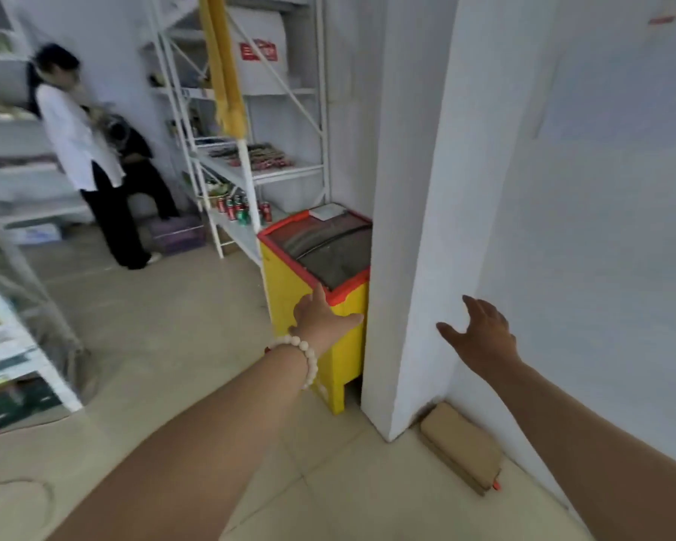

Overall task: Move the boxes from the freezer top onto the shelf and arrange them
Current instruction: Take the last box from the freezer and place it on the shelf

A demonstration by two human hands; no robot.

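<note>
The left hand (321,318) hung before the yellow freezer (328,251), fingers loosely spread and empty; the right hand (481,333), at its three o'clock, was likewise spread. One white box (327,211) lay on the freezer's far end at twelve o'clock, with the shelf (250,173) at eleven.

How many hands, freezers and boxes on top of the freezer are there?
Hands: 2 (left hand, right hand)
Freezer: 1
White box on the freezer top: 1
Total: 4
</note>
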